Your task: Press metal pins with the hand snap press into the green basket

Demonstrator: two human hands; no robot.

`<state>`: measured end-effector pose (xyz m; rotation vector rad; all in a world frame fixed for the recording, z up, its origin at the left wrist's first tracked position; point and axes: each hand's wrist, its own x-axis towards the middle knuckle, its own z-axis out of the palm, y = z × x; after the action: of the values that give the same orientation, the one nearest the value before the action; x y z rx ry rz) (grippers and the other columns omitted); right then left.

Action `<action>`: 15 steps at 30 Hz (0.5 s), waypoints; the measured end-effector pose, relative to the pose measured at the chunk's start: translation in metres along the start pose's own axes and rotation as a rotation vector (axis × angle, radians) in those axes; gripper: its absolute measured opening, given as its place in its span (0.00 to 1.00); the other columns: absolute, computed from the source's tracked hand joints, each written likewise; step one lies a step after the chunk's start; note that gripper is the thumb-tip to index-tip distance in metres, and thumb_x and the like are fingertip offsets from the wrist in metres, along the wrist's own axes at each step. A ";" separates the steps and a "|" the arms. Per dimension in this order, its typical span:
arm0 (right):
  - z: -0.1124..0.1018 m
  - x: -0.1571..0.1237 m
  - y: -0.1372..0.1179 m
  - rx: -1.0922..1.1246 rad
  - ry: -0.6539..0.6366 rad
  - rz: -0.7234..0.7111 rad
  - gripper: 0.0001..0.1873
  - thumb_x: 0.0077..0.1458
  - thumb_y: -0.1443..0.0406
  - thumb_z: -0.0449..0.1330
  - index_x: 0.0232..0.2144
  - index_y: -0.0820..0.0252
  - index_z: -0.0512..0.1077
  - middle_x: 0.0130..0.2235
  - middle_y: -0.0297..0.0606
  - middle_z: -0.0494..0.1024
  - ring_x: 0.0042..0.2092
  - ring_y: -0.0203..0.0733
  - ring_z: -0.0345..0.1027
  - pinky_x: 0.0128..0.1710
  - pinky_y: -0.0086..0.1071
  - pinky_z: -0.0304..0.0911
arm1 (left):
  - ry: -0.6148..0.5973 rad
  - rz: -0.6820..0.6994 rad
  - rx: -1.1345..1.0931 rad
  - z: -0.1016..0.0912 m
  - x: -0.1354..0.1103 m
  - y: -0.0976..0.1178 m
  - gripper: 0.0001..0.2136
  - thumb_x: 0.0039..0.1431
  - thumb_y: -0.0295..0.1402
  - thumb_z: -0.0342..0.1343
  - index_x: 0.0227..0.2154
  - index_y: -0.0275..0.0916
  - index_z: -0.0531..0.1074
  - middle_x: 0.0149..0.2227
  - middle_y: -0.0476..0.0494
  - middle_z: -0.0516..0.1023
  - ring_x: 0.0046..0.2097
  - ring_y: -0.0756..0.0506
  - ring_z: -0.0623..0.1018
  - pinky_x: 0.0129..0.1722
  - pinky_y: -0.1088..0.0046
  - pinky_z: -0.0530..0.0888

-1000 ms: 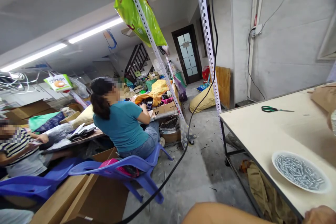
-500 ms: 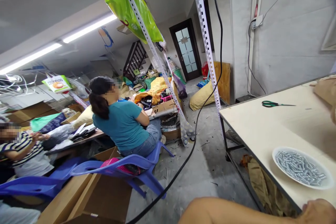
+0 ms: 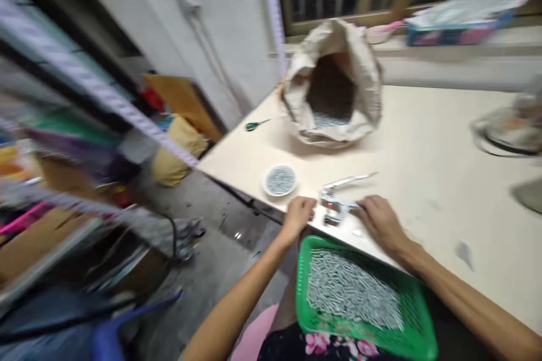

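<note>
Grip unclear: left hand point(image 3: 299, 213), right hand point(image 3: 378, 220) beside tool point(image 3: 334, 207)

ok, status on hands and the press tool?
Left hand and right hand flank the hand press; grip too blurred to call. Press sits at table edge. White dish beside it, apart.

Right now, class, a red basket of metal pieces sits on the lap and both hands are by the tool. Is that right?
No: the head view shows the basket is green, not red. It holds metal pieces, with the left hand and right hand by the tool.
</note>
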<state>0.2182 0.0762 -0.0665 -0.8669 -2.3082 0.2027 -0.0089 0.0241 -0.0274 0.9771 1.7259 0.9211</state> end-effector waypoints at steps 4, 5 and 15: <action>-0.009 0.003 0.004 -0.037 -0.038 0.047 0.09 0.65 0.65 0.48 0.38 0.61 0.67 0.36 0.42 0.71 0.39 0.45 0.62 0.39 0.39 0.59 | 0.000 0.061 0.207 0.008 0.014 -0.003 0.13 0.56 0.37 0.49 0.24 0.35 0.73 0.19 0.50 0.70 0.22 0.50 0.71 0.26 0.75 0.67; -0.008 0.006 0.005 -0.043 -0.036 0.044 0.09 0.65 0.66 0.47 0.38 0.61 0.67 0.36 0.42 0.71 0.39 0.45 0.62 0.38 0.38 0.58 | 0.018 0.109 0.271 0.008 0.011 -0.002 0.12 0.56 0.37 0.49 0.25 0.36 0.73 0.19 0.50 0.70 0.23 0.49 0.72 0.27 0.75 0.68; -0.027 0.002 0.024 -0.128 0.046 0.134 0.11 0.64 0.67 0.46 0.37 0.61 0.68 0.36 0.42 0.71 0.37 0.44 0.62 0.37 0.37 0.57 | 0.076 0.308 0.568 0.035 0.004 0.006 0.08 0.57 0.34 0.52 0.33 0.37 0.74 0.36 0.40 0.74 0.37 0.45 0.73 0.41 0.68 0.69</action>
<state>0.2466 0.0933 -0.0529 -1.0812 -2.2406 0.0924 0.0243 0.0356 -0.0335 1.6300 1.9844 0.6647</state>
